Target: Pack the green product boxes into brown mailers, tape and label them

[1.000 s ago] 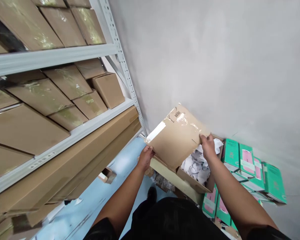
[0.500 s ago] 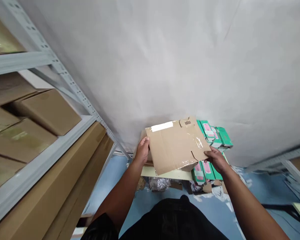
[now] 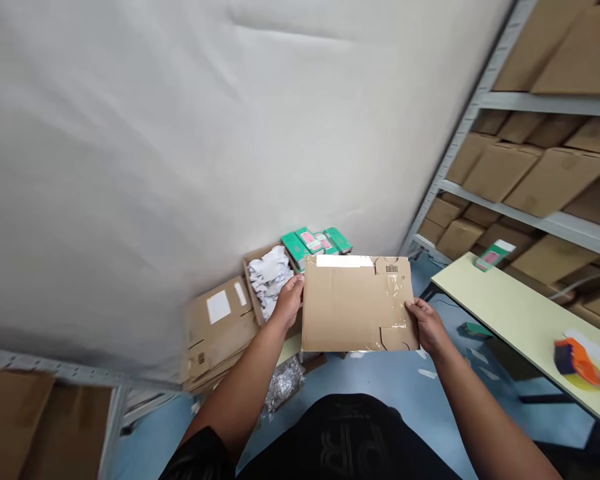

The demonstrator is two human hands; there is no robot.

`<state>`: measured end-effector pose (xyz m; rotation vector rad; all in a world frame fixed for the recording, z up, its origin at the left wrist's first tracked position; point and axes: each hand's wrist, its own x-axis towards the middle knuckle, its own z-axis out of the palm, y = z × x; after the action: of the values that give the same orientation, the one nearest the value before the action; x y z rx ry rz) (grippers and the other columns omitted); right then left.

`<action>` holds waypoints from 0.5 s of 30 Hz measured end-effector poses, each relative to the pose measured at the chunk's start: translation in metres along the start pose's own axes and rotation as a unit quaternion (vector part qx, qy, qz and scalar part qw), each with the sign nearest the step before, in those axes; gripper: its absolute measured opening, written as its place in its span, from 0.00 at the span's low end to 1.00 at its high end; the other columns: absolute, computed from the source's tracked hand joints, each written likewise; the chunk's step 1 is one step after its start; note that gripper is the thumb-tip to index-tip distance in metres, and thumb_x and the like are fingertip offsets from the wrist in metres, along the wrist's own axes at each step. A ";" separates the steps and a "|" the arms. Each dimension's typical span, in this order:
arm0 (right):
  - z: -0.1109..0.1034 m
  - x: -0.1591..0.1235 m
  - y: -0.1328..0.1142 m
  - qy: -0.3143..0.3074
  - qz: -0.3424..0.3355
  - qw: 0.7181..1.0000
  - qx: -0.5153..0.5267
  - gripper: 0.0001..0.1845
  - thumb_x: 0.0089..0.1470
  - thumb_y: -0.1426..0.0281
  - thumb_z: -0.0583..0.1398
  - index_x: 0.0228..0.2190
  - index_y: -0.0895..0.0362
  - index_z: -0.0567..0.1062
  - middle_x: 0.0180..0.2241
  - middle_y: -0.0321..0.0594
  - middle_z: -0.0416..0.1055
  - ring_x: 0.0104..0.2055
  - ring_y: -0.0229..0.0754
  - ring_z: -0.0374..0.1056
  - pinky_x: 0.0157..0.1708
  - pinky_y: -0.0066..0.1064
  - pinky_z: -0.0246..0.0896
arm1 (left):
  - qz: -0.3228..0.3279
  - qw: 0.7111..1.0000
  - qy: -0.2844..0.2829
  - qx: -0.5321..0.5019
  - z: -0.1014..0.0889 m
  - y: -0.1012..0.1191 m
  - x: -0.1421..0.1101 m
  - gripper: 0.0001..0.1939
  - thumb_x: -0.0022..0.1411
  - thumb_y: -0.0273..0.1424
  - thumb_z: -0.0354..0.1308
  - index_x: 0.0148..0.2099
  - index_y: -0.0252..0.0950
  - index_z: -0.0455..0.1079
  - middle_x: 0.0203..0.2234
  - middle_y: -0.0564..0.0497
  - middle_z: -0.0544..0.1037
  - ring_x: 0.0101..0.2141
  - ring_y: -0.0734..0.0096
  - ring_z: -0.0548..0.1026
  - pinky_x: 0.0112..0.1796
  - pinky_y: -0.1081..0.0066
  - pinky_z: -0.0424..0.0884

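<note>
I hold a flattened brown cardboard box (image 3: 357, 305) level in front of me, with clear tape and a white label strip on its top edge. My left hand (image 3: 290, 301) grips its left edge and my right hand (image 3: 427, 325) grips its lower right corner. Just behind my left hand, an open carton of crumpled white paper (image 3: 269, 280) stands on the floor by the wall. Green and pink packs (image 3: 315, 243) lie behind the flat box.
A stack of flattened cartons (image 3: 219, 333) leans at the wall on the left. A pale yellow table (image 3: 515, 313) at right carries an orange tape dispenser (image 3: 577, 363) and a green pack (image 3: 493, 255). Metal shelving with brown boxes (image 3: 535, 173) fills the right side. The floor is blue.
My view has swung from the left shelving to the right, bringing the table and right shelving into sight. The flat box came up from over the paper carton, both hands still gripping it.
</note>
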<state>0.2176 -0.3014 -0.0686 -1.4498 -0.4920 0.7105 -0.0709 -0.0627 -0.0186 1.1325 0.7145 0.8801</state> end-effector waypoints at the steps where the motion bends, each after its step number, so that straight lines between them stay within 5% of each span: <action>1: -0.020 -0.003 0.001 0.026 0.001 0.999 0.018 0.21 0.46 0.50 0.69 0.33 0.51 0.75 0.30 0.39 0.81 0.30 0.49 0.76 0.32 0.39 0.73 | -0.017 1.000 -0.020 0.003 0.021 -0.005 0.004 0.28 0.58 0.53 0.65 0.50 0.36 0.75 0.38 0.46 0.83 0.37 0.64 0.80 0.38 0.69 0.73; 4: -0.083 -0.008 0.002 0.086 0.002 0.995 0.053 0.22 0.46 0.49 0.69 0.35 0.50 0.75 0.32 0.38 0.81 0.32 0.49 0.77 0.33 0.39 0.74 | -0.059 0.994 -0.080 0.040 0.085 -0.028 0.011 0.29 0.56 0.51 0.67 0.51 0.35 0.75 0.35 0.48 0.82 0.33 0.66 0.79 0.35 0.70 0.72; 8: -0.175 -0.006 0.003 0.142 -0.010 0.989 0.050 0.23 0.46 0.48 0.69 0.37 0.50 0.76 0.33 0.38 0.82 0.35 0.50 0.77 0.36 0.39 0.74 | -0.015 0.984 -0.136 0.115 0.177 -0.077 0.018 0.23 0.56 0.43 0.67 0.50 0.37 0.75 0.38 0.48 0.82 0.36 0.64 0.79 0.40 0.68 0.72; 15: -0.310 0.004 0.006 0.214 -0.038 0.971 -0.102 0.22 0.53 0.48 0.64 0.40 0.52 0.78 0.40 0.41 0.82 0.45 0.53 0.76 0.47 0.42 0.71 | 0.061 0.964 -0.114 0.233 0.325 -0.135 0.026 0.16 0.58 0.36 0.64 0.49 0.42 0.76 0.40 0.48 0.82 0.39 0.60 0.79 0.43 0.66 0.71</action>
<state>0.4342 -0.5210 -0.1006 -1.7119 -0.2872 0.2743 0.2467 -0.2106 -0.0585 1.6839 0.6816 0.6833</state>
